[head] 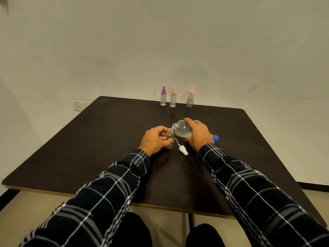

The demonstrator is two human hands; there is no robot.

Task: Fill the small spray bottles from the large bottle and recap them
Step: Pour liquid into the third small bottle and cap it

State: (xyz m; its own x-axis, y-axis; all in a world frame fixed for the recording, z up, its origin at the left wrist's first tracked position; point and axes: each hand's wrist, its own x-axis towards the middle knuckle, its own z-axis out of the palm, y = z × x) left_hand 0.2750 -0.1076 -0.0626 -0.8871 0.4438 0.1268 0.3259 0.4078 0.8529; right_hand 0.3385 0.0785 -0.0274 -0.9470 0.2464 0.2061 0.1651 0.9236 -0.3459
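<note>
- The left hand [155,139] is wrapped around a small bottle [170,139], fingers curled about its body and holding it upright on the counter [89,148].
- The small bottle is clear and uncapped, its open neck at the top; whether any liquid is in it cannot be told.
- The right hand [197,133] is closed over a large bottle [183,131], gripping it from above and the side.
- The large bottle is tipped over towards the left, its open mouth just above and beside the small bottle's neck. Pale liquid lies along its lower side.
- No stream between the two mouths can be made out.
- A white sprayer [183,150] with its thin dip tube lies flat on the counter, between the two hands and just near the foot of the small bottle.
- A blue cap [215,138] sits on the counter just behind the right wrist, partly hidden by it.
- Three capped small bottles stand upright in a row at the far edge of the counter: a purple-topped bottle [163,97] on the left, a pink-topped bottle [173,98] in the middle, and a labelled bottle [190,99] with a pink top on the right, set a little apart.
- All three stand well apart from the hands.
- Both arms wear dark plaid sleeves [110,189] reaching to the wrists.
- The counter is dark and square-cornered, set against a pale wall [160,41].
</note>
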